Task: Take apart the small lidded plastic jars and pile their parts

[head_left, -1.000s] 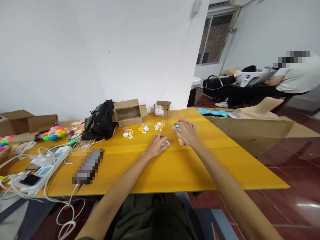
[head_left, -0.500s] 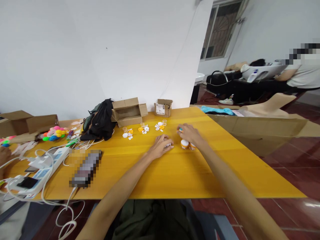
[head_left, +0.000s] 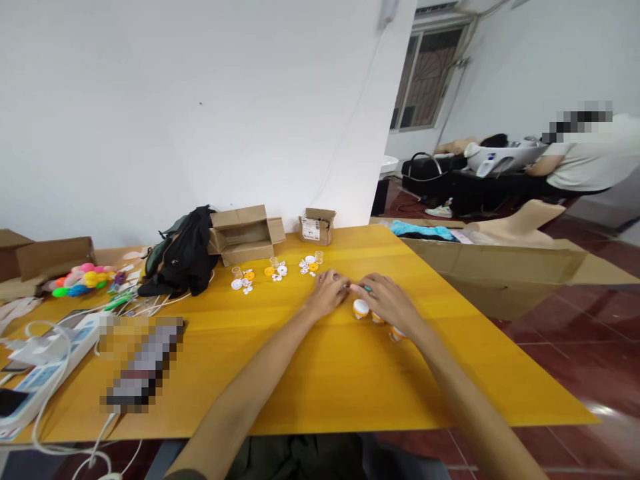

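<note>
Over the middle of the table, my left hand (head_left: 331,293) is curled with its fingertips turned inward. What they close on is mostly hidden. Just to its right, my right hand (head_left: 384,297) pinches a small teal piece (head_left: 369,289); its kind does not show. The fingertips of both hands come close together. Below my right hand stand small white-topped, orange-banded containers (head_left: 361,309), partly covered by the hand and wrist. Farther back lie groups of small white and orange discs (head_left: 270,272) with clear cups (head_left: 319,257).
An open cardboard box (head_left: 245,233) and a smaller carton (head_left: 317,228) stand by the wall, beside a black bag (head_left: 187,260). Left are a phone (head_left: 145,363), a power strip (head_left: 65,373) and cables. A big carton (head_left: 490,273) borders the right edge. A person (head_left: 590,157) sits beyond.
My right hand has come left and nearer my left hand, carrying the teal piece. More of the white-topped containers show beneath it. The whole view has shifted slightly.
</note>
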Available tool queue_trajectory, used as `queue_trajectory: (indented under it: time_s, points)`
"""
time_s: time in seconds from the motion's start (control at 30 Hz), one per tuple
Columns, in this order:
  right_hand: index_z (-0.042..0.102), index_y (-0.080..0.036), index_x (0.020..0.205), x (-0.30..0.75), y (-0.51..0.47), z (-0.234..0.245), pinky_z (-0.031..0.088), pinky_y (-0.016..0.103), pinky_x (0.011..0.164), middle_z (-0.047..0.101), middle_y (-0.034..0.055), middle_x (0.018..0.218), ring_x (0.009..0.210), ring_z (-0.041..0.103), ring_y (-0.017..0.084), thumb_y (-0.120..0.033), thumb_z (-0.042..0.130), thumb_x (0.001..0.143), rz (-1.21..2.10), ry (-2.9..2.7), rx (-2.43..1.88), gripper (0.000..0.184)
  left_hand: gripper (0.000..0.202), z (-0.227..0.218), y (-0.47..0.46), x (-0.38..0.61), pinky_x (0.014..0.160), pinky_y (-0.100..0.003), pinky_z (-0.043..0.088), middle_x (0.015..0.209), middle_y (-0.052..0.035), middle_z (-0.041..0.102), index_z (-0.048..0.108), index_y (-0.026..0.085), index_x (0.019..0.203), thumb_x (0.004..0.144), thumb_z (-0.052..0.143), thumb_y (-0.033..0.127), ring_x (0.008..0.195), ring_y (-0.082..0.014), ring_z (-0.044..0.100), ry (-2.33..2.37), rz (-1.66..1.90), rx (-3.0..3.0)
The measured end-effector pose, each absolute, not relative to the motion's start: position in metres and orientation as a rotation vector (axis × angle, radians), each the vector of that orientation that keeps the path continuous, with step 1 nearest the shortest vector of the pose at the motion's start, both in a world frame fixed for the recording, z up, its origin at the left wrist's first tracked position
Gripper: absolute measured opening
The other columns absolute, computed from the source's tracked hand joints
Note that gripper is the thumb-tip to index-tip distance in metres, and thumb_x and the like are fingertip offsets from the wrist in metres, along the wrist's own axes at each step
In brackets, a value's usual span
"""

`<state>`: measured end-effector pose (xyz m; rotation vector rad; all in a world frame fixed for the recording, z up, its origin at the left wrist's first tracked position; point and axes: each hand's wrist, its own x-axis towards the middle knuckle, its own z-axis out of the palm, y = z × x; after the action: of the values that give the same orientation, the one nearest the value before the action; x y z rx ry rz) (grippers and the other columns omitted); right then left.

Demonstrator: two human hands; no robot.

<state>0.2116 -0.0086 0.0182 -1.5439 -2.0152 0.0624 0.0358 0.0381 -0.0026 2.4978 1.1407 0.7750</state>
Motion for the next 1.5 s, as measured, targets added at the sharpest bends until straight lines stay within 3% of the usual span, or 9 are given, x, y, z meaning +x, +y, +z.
queue_trajectory:
  time_s: [0.33,0.6,0.83,1.0,1.5]
  points:
    - [0.068,-0.026,0.074,0.203,-0.031,0.021,0.046,0.042,0.089,0.067,0.0091,0.111,0.106,0.061,0.028,-0.052,0.056,0.087,0.141,-2.116,-1.42,0.032,0.012,0.003,0.086,0.076,0.101,-0.046,0.037,0.104,-0.006,0.052,0.065,0.025,0.095,0.091,0.053,0.027,0.107,-0.0264,0.048,1.248,0.767,2.433]
    - [0.068,-0.024,0.081,0.202,-0.037,0.017,0.044,0.041,0.093,0.064,0.0105,0.113,0.115,0.057,0.027,-0.047,0.055,0.091,0.085,-2.179,-1.429,0.029,0.018,0.008,0.117,0.094,0.103,-0.043,0.035,0.109,-0.0065,0.053,0.066,0.026,0.101,0.092,0.055,0.037,0.11,-0.0262,0.049,1.471,0.729,2.405]
    - [0.069,-0.024,0.084,0.201,-0.038,0.019,0.044,0.041,0.094,0.064,0.011,0.113,0.117,0.057,0.027,-0.045,0.054,0.092,0.09,-2.177,-1.413,0.027,0.034,0.003,0.128,0.093,0.105,-0.043,0.034,0.11,-0.0062,0.056,0.065,0.03,0.113,0.081,0.07,0.042,0.112,-0.0279,0.051,1.419,0.882,2.317]
    - [0.069,-0.024,0.082,0.202,-0.038,0.02,0.043,0.042,0.095,0.064,0.0107,0.113,0.117,0.056,0.027,-0.044,0.054,0.091,0.115,-2.179,-1.426,0.027,0.045,-0.001,0.132,0.09,0.102,-0.041,0.039,0.106,-0.0065,0.061,0.06,0.027,0.121,0.078,0.072,0.034,0.108,-0.0269,0.055,1.277,0.999,2.235]
    - [0.068,-0.024,0.08,0.204,-0.033,0.021,0.045,0.042,0.094,0.066,0.0107,0.116,0.114,0.059,0.027,-0.043,0.057,0.088,0.058,-2.184,-1.426,0.024,0.036,-0.012,0.132,0.086,0.108,-0.042,0.037,0.117,-0.0076,0.064,0.059,0.023,0.107,0.076,0.057,0.004,0.12,-0.0241,0.053,1.154,1.254,1.889]
